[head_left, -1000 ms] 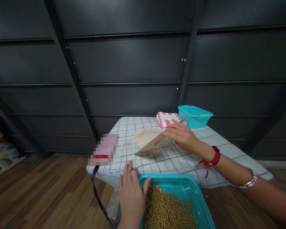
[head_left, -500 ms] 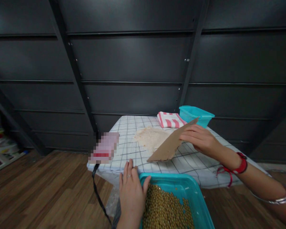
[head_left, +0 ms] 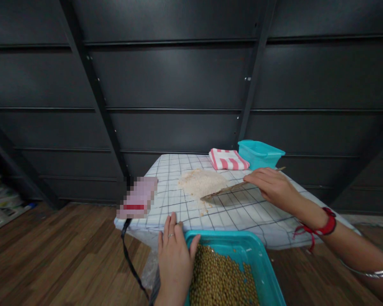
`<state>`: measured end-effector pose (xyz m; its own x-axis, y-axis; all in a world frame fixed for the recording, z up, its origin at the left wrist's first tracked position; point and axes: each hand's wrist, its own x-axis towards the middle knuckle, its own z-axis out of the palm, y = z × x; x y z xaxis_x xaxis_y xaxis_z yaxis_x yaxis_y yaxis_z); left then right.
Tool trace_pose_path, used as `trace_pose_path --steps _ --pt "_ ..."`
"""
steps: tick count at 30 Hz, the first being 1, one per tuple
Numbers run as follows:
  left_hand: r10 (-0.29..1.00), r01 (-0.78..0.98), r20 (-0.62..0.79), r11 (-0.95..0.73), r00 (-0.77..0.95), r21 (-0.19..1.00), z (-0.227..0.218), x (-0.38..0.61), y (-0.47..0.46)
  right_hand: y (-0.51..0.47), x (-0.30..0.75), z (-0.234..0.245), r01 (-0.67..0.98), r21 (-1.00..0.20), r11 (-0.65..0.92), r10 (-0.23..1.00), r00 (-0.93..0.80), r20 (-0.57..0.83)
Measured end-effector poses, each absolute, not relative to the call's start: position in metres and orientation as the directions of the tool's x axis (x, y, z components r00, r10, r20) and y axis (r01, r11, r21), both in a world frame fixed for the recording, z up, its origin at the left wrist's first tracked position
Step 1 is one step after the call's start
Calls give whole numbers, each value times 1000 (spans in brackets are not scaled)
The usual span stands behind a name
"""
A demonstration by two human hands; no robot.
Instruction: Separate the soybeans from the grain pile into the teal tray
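Note:
My right hand (head_left: 270, 185) grips a brown cardboard sheet (head_left: 225, 191) by its far end, holding it almost level just above the checked tablecloth (head_left: 242, 212). The sheet's near edge lies beside a pale heap of grain (head_left: 200, 182) on the cloth. My left hand (head_left: 175, 259) rests closed over the left rim of a teal tub (head_left: 264, 272) at the table's front edge. The tub is filled with brownish-green lentils (head_left: 221, 280).
A folded red-and-white striped cloth (head_left: 227, 159) and a second, smaller teal tub (head_left: 260, 154) sit at the table's far side. A blurred pink object (head_left: 138, 197) with a black strap (head_left: 130, 263) hangs off the left corner. Dark metal panels stand behind; wood floor surrounds the table.
My right hand lowered the cardboard from a steep tilt to nearly flat and brought its edge back against the grain heap. My left hand stayed on the tub rim.

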<state>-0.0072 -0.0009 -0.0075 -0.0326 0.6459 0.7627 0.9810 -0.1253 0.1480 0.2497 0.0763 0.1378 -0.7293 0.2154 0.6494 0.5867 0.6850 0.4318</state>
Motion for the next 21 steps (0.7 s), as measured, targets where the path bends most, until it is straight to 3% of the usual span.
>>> trace_pose_path --steps 21 --pt "647 989 762 -114 4 92 -4 -8 -2 46 253 142 548 500 670 157 -763 627"
